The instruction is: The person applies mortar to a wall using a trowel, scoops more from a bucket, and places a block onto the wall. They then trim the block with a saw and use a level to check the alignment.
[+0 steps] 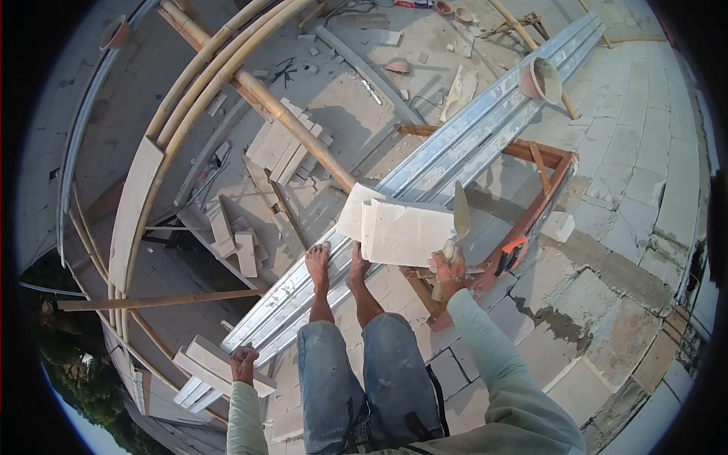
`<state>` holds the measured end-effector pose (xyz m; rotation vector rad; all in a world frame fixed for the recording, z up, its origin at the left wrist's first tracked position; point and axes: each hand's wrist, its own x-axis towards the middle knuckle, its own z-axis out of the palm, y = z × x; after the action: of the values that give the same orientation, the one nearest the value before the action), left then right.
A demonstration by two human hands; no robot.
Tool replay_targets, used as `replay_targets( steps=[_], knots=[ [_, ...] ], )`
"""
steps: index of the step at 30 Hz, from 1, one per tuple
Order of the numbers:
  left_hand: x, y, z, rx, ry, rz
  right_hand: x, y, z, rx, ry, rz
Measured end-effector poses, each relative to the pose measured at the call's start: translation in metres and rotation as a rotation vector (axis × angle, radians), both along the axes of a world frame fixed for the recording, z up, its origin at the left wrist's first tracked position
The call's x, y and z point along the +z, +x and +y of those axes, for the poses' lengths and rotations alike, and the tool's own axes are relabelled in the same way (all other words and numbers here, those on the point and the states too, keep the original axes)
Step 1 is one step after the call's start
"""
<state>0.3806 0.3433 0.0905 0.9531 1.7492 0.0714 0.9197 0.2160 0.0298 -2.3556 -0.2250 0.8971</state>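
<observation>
My right hand [449, 271] is closed round the handle of a trowel [461, 212], whose blade points up beside the right end of a pale block [409, 231]. Another block [353, 211] lies partly behind that one, on the metal planks [425, 159]. At the lower left my left hand [244, 362] is closed, at the edge of some pale blocks [216, 356] resting on the planks' near end; whether it grips one of them is hard to make out. My bare feet stand on the planks between the two hands.
A bucket [540, 80] sits on the planks at the upper right. An orange-handled saw [511, 255] hangs by a reddish wooden frame [531, 216]. Bamboo poles [288, 121] cross the upper left, above a lower floor with stacked blocks [288, 144]. A block wall [629, 159] runs along the right.
</observation>
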Motion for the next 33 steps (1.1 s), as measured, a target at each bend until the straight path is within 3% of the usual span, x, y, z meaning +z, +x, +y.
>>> replay_targets(
  steps=[3, 6, 8, 10, 13, 17, 19, 28, 33],
  knots=[
    [-0.003, -0.004, 0.000, -0.033, -0.013, -0.042, 0.026, -0.022, -0.033, -0.168, 0.101, 0.131],
    [0.003, 0.007, 0.007, -0.036, -0.067, -0.027, 0.052, -0.025, -0.070, -0.121, -0.055, -0.010],
    [-0.003, 0.002, 0.010, -0.049, -0.081, -0.070, 0.065, -0.023, -0.098, -0.332, -0.057, 0.211],
    [-0.002, 0.006, 0.017, -0.066, -0.103, -0.085, 0.074, -0.023, -0.126, -0.285, -0.100, 0.069],
    [0.018, 0.036, 0.028, -0.018, -0.113, -0.168, 0.086, -0.031, -0.155, -0.346, -0.018, 0.031],
    [0.004, 0.016, 0.046, -0.108, -0.149, -0.123, 0.100, -0.038, -0.178, -0.438, -0.121, 0.056],
    [0.002, 0.021, 0.055, -0.135, -0.153, -0.077, 0.108, -0.040, -0.175, -0.686, -0.092, 0.205],
    [-0.001, 0.050, 0.086, -0.302, -0.093, -0.070, 0.078, -0.073, -0.203, -1.176, 0.137, 0.424],
    [0.009, 0.062, 0.095, -0.265, -0.078, -0.021, 0.044, -0.094, -0.221, -1.110, 0.074, 0.416]
  ],
)
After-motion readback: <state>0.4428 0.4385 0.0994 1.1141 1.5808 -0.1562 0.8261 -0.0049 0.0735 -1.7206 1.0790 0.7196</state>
